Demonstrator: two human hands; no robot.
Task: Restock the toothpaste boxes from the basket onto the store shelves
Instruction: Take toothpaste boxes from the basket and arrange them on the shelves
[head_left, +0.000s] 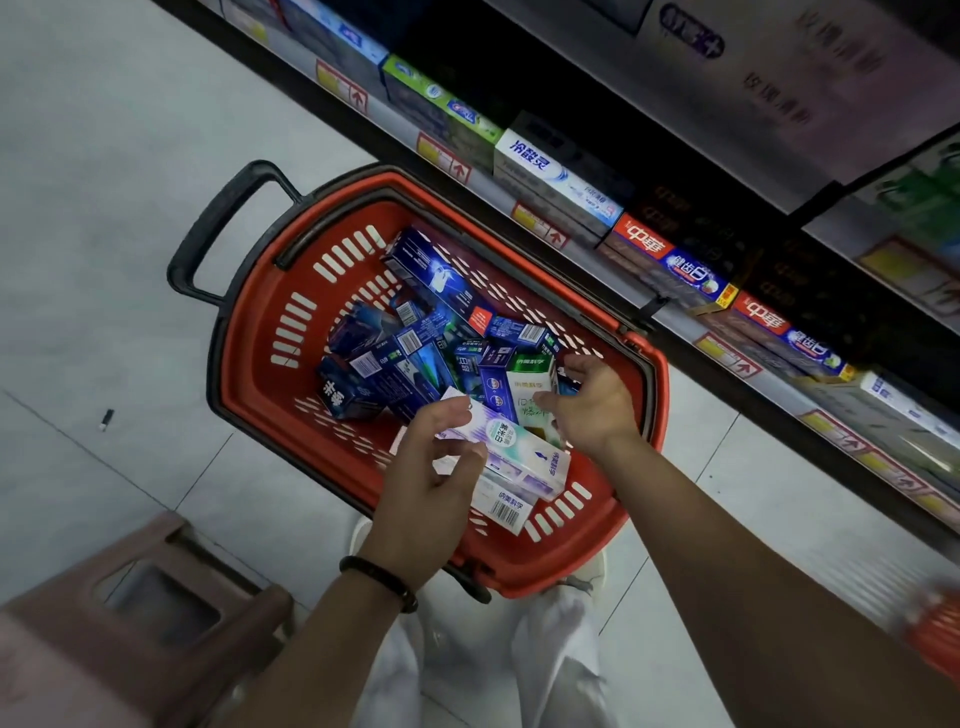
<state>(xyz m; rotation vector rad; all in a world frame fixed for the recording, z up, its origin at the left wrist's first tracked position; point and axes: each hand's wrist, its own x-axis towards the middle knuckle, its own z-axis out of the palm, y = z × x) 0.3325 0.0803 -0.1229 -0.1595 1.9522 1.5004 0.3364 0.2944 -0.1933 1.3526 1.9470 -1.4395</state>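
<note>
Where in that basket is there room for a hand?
Bare basket bottom shows between the blue boxes and the wall facing the stool. The middle is crowded: left hand holds a purple box, right hand grips a green box. Shelf rows are packed.

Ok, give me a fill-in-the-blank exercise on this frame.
The ___ basket sits on the floor.
The left hand, wearing a black ___ at the wrist, holds the white-and-purple box.
The right hand grips a second box, white with a ___ top.
Missing: red, bracelet, green.
</note>
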